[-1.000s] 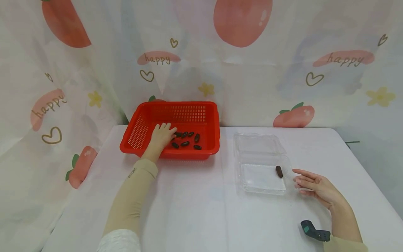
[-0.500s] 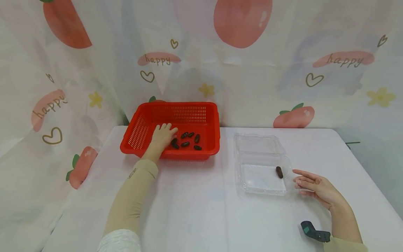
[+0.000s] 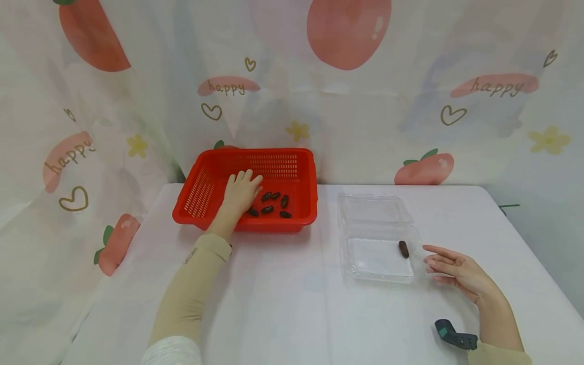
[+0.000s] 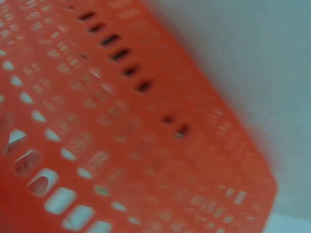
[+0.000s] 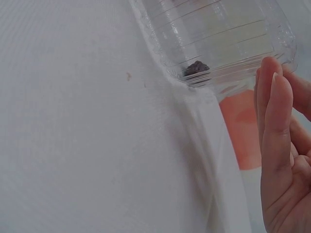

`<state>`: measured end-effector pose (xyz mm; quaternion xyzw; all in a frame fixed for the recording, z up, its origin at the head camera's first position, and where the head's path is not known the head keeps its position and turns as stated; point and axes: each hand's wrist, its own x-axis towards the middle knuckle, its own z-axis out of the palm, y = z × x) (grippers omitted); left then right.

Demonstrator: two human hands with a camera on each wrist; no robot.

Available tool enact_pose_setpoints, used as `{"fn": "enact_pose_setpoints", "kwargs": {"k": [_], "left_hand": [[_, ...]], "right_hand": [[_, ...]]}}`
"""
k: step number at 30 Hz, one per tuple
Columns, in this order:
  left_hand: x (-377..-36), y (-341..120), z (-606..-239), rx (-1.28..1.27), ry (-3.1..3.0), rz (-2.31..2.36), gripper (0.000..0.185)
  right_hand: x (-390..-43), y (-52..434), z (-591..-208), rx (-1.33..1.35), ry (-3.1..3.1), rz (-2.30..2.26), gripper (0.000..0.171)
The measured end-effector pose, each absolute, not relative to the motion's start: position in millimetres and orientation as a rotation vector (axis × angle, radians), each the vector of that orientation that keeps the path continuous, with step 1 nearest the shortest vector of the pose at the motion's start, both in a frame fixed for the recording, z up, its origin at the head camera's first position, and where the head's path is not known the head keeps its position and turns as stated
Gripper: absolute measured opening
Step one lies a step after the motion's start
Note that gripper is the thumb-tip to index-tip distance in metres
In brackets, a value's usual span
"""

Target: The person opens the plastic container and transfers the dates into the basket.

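Observation:
In the head view my left hand [image 3: 241, 193] reaches into a red plastic basket [image 3: 306, 221] at the left back of the table. Its fingers point toward the far wall, and its underside is hidden, so any held item does not show. Several dark dates [image 3: 267, 209] lie just right of it. A clear plastic clamshell box [image 3: 380, 278] lies with its lid folded back; one brown date [image 3: 403, 249] rests inside at the right. Beside that box is my right hand [image 3: 461, 274], fingers extended and fingertips [image 5: 271, 63] at its rim.
A dark wristband [image 3: 453, 335] sits by the right wrist. White cloth covers the table [image 3: 283, 299]. A printed curtain [image 3: 365, 111] hangs behind and to the left. The left wrist view looks at the slotted wall [image 4: 146, 145] of the basket.
My left hand has shifted slightly away and to the right inside the basket. Dates that showed beside its fingers earlier are out of sight. My right hand and the box stay put.

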<state>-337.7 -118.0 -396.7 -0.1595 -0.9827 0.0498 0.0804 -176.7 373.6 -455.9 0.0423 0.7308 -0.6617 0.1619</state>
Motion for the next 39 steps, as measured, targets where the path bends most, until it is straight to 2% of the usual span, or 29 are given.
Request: {"fn": "enact_pose_setpoints", "kwargs": {"k": [7,15,26,39], "left_hand": [[-325.6,-84.2,-381.2,-0.552,-2.849,0.183,0.034],[-305.8,-44.2,-379.7,-0.679,-2.714,0.167,0.036],[-288.9,7.2,-394.9,-0.79,-2.583,0.152,0.031],[-270.2,69.4,-409.0,-0.929,-2.698,0.173,0.036]], "right_hand": [[-175.4,374.7,-457.6,0.126,2.108,-1.867,0.03],[-175.6,373.9,-457.6,0.113,2.11,-1.873,0.03],[-176.4,374.3,-458.3,0.097,2.112,-1.876,0.031],[-177.3,374.1,-456.7,0.128,2.104,-1.875,0.031]]}}
